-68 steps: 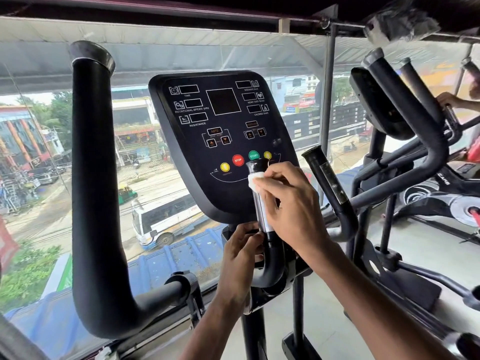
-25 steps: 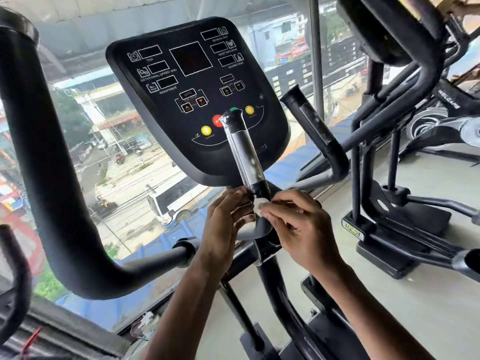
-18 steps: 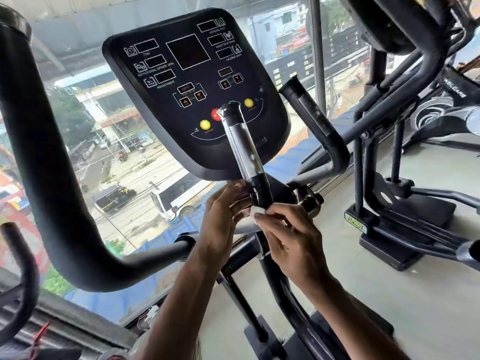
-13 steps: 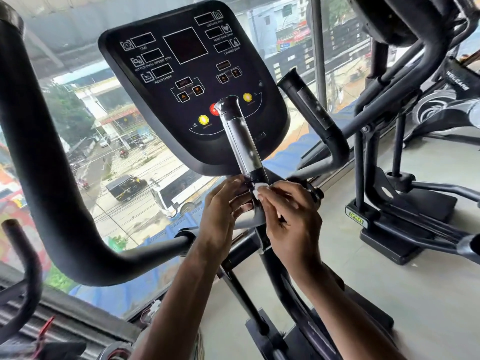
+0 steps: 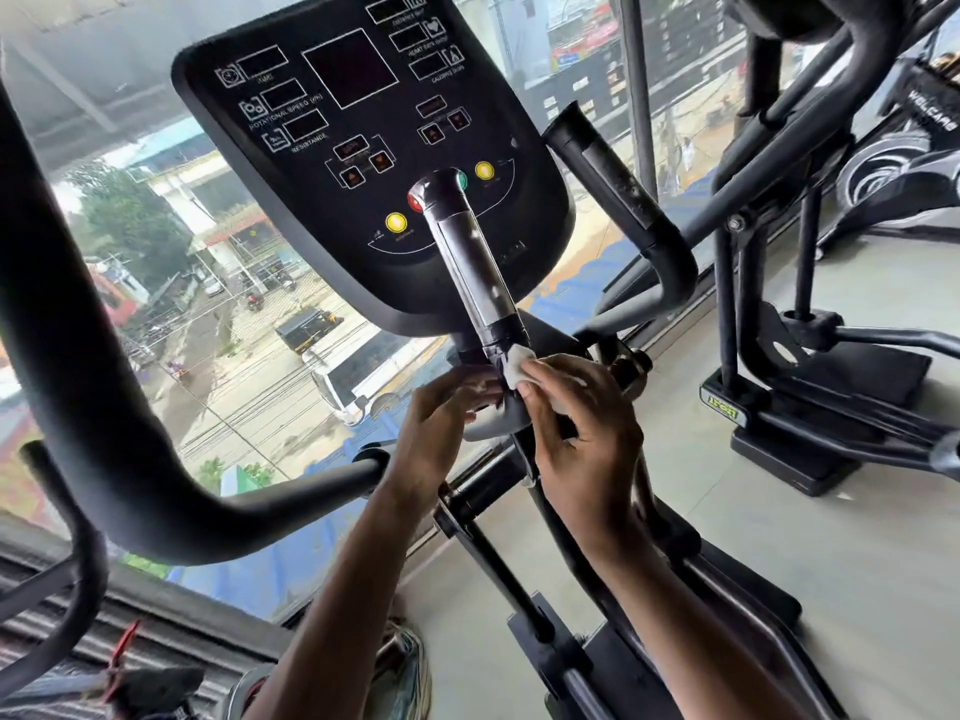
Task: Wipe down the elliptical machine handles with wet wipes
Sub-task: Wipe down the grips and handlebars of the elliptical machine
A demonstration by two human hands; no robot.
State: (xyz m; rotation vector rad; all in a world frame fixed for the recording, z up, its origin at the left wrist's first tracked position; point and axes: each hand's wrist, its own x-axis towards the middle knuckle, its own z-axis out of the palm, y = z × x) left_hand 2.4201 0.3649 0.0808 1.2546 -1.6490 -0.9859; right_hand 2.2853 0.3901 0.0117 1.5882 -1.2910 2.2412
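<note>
Wet wipe: a small white wad pressed against the black collar at the foot of the centre handle, just below the handle's shiny sensor sleeve. The handle rises from the wipe toward 11 o'clock, and its capped end overlaps the coloured buttons of the console.

Right hand: enters from 5 o'clock. Its thumb and curled fingers pinch the wipe and hold it on the tube.

Left hand: enters from 7 o'clock, just beside the right hand. Its fingers curl round the grey bend of the same handle below the wipe.

Second sensor handle: at 1 o'clock from the wipe, tilted toward 11 o'clock, apart from both hands.

Long swing handlebar: a thick black tube at 9 o'clock, curving in toward the machine's centre post.

Neighbouring elliptical machine: at 3 o'clock, standing on the grey floor.

Window: behind the console, showing a street with vehicles below.
</note>
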